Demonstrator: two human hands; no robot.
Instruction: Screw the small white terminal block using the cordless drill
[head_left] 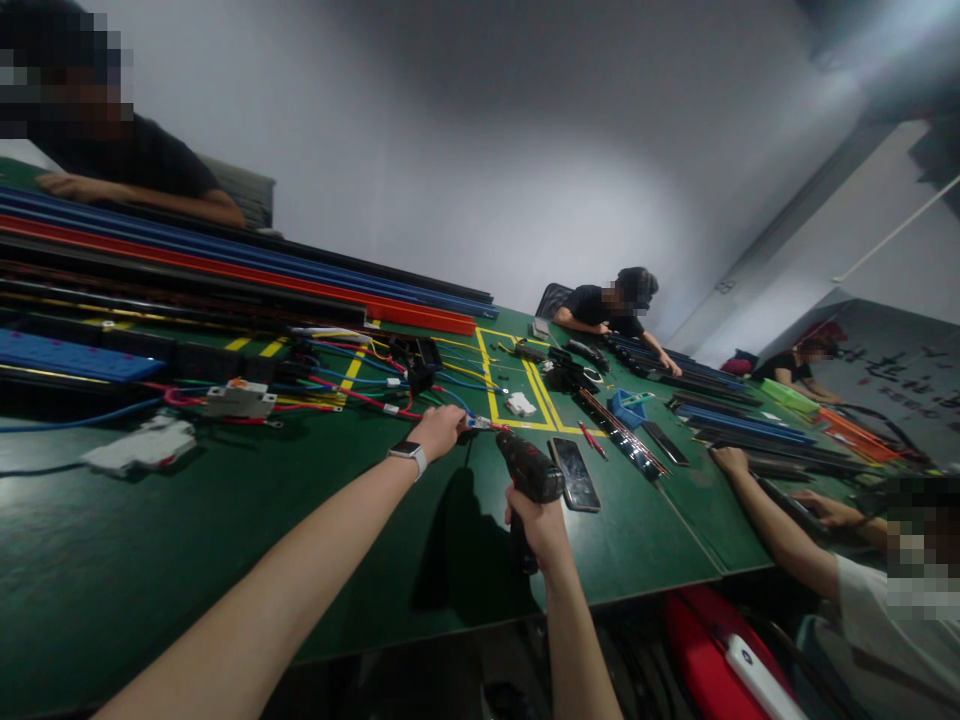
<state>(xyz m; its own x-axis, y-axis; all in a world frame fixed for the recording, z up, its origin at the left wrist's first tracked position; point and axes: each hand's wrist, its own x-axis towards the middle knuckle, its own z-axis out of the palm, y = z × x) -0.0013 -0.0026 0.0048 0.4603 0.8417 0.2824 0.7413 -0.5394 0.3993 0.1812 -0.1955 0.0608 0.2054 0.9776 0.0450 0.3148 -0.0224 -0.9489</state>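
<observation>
My right hand (536, 520) is wrapped round the grip of a black cordless drill (531, 468). The drill points away from me, its tip close to a small pale and blue part (480, 423). My left hand (442, 432), with a watch (409, 458) on the wrist, is closed at that part; the fingers hide most of it, so its kind is unclear. Blue and red wires (405, 410) run from near my left fingers to a black housing (420, 362). A phone (576, 474) lies just right of the drill.
White circuit breakers (142, 445) with wires lie at the left. Long blue and orange rails (420, 312) line the far side. A red pen (592, 440), a copper-striped strip (622, 435) and a blue bin (628, 407) are at the right. Other people sit around the green table (345, 570).
</observation>
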